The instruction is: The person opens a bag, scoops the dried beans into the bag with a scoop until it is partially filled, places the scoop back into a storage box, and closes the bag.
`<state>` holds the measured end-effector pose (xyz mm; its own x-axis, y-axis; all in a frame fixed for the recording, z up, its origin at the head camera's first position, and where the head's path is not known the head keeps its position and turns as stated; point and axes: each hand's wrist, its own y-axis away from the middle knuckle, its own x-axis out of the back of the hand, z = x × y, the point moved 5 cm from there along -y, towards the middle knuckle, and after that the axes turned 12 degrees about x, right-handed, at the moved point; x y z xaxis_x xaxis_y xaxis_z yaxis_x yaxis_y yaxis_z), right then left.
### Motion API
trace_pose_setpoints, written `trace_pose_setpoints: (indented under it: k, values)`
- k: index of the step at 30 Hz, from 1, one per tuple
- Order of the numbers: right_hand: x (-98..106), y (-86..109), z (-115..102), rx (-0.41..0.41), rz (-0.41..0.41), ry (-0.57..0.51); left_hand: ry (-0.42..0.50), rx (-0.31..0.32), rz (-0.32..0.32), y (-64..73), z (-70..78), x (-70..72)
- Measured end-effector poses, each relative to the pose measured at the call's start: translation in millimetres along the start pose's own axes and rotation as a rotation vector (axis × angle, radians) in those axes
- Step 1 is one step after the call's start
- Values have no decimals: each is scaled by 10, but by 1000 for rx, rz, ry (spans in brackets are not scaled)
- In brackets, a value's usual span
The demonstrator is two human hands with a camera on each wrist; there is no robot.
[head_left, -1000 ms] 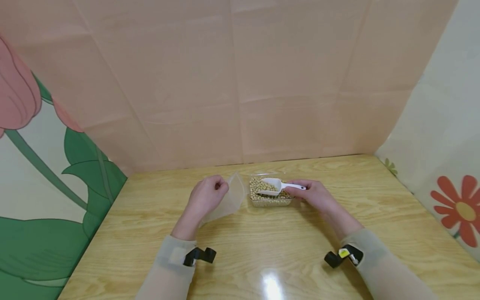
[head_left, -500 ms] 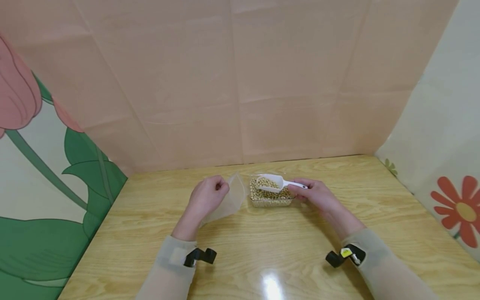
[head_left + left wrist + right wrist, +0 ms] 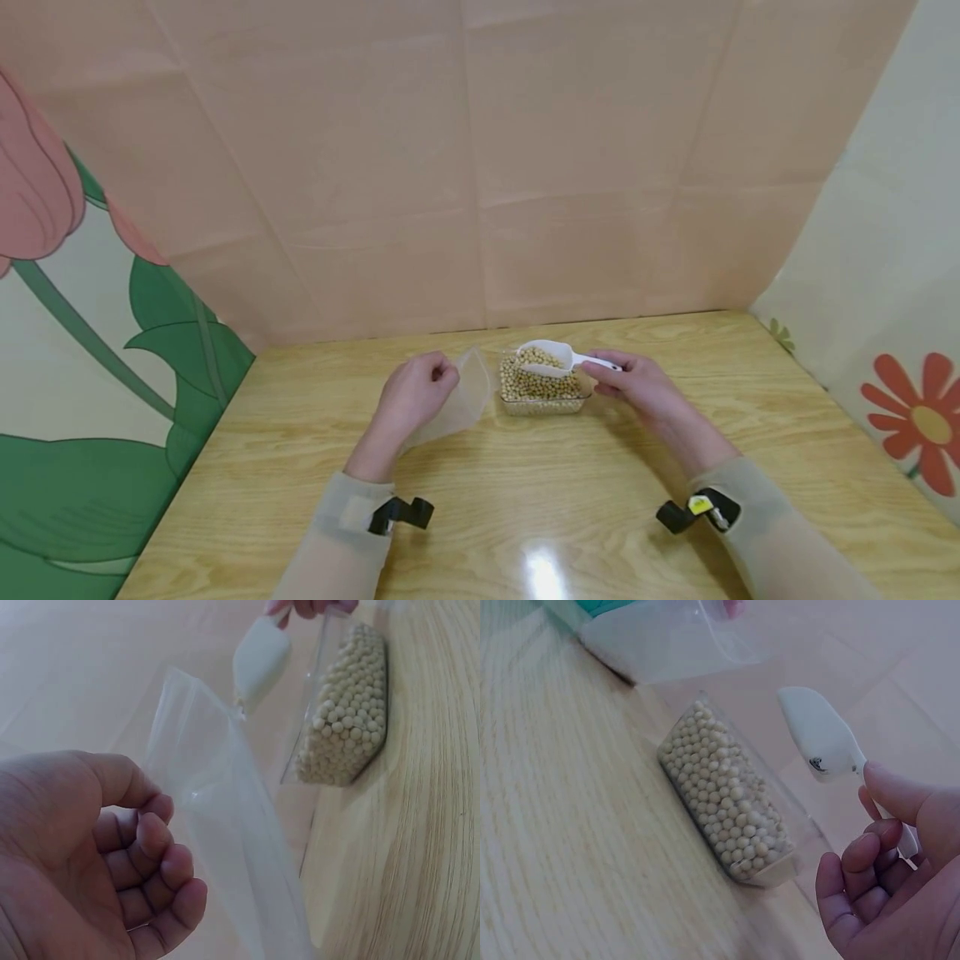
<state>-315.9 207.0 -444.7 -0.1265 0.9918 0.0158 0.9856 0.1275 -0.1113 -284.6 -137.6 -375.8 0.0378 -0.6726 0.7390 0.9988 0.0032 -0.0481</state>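
Observation:
My left hand [image 3: 416, 390] pinches the edge of a translucent plastic bag [image 3: 225, 825] between thumb and forefinger, its mouth spread partly apart. To the right of the bag, a clear plastic box [image 3: 543, 407] holds pale round soybeans [image 3: 720, 795]. My right hand [image 3: 633, 385] grips the handle of a white scoop [image 3: 564, 358], which hangs above the box with a load of beans in its bowl. In the right wrist view the scoop [image 3: 817, 735] shows its underside, apart from the box.
Both objects stand on a wood-grain table [image 3: 510, 492]. A pinkish cloth backdrop [image 3: 480, 183] rises behind its far edge. Flower-printed panels flank it, left [image 3: 67, 375] and right [image 3: 885, 275]. Black camera mounts sit on both wrists.
The scoop has risen out of the beans with a load in it, and my right hand has lifted slightly and shifted right. My left hand and the bag have hardly moved.

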Motion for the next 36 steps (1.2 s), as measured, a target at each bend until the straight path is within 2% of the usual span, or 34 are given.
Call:
trace_pose_setpoints:
  k: [8,20,36]
  values:
    - [-48,28,-157,27,-25,16,-4,6,24,-8,-4,-11]
    - [-261,99,-399,94,-73,29,-9,0,23,-19,-18,-19]
    - [-520,53,-448,110,-145,166,-5,10,4,-4,4,-14]
